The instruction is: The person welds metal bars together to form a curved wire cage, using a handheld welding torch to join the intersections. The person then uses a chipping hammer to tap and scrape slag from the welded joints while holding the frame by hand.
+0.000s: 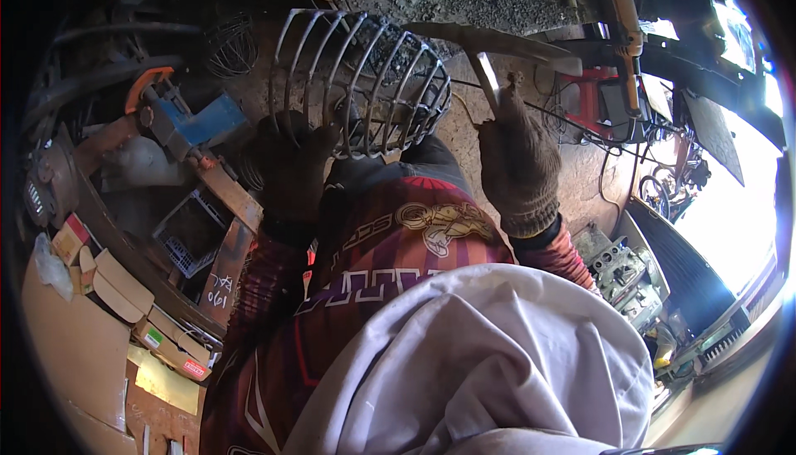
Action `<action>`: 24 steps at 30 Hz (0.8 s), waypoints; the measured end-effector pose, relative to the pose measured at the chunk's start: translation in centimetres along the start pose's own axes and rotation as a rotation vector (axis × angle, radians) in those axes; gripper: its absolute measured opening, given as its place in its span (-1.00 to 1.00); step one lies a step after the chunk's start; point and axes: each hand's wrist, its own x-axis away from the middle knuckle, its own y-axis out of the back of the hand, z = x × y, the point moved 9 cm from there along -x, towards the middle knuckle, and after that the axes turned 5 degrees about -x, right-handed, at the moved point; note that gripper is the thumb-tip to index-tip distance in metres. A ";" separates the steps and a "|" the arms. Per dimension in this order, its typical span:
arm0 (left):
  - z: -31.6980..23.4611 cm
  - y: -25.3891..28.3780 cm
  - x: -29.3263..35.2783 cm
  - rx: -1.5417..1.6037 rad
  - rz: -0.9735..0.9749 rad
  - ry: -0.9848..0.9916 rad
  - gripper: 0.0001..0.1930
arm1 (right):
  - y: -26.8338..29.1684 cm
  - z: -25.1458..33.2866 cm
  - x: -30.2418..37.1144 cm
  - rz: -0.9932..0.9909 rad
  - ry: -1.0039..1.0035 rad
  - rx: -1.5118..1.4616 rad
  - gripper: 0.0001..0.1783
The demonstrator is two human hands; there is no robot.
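A cage of curved metal rods (340, 61), rounded at its right end, is tilted in front of my legs. My gloved left hand (290, 165) is closed on its near left edge, though shadow hides part of the fingers. My right hand (520, 161), in a brown knit glove, grips the pale metal handle of a hammer (487, 74). The hammer's long dark head (473, 38) tapers to the left and reaches over the cage's far right side. I cannot tell whether the head touches the rods.
At left stand a blue and orange metal tool (195, 119), a plastic crate (195, 231) and cardboard boxes (120, 285). A red stool (590, 99) and an upright pipe (623, 16) are at far right. Machine parts (622, 277) lie near my right arm. Cables trail over the floor.
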 end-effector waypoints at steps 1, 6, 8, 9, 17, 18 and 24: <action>-0.5 0.0 -0.2 -0.044 0.003 -0.045 -0.79 | 0.4 0.4 0.0 -0.021 0.035 0.001 -0.40; 0.7 -1.0 -0.8 -0.131 0.061 0.072 -0.63 | 0.2 0.0 -0.3 -0.052 0.062 -0.048 -0.38; 0.9 -1.0 -0.7 0.055 0.031 0.141 -0.60 | 1.4 0.4 0.3 -0.127 0.128 0.026 -0.37; 1.4 -1.1 -0.6 0.137 0.019 0.203 -0.59 | 0.7 -0.1 0.4 -0.050 0.071 0.054 -0.37; 1.3 -0.9 -0.6 0.155 -0.051 0.277 -0.66 | 0.1 -0.7 0.6 0.031 0.012 0.066 -0.43; 1.0 -1.1 -0.8 0.116 -0.033 0.224 -0.68 | -0.4 -1.3 0.7 0.129 -0.065 0.093 -0.44; 0.9 -1.0 -1.0 0.164 -0.022 0.192 -0.76 | -0.4 -1.9 1.4 0.057 -0.080 0.025 -0.44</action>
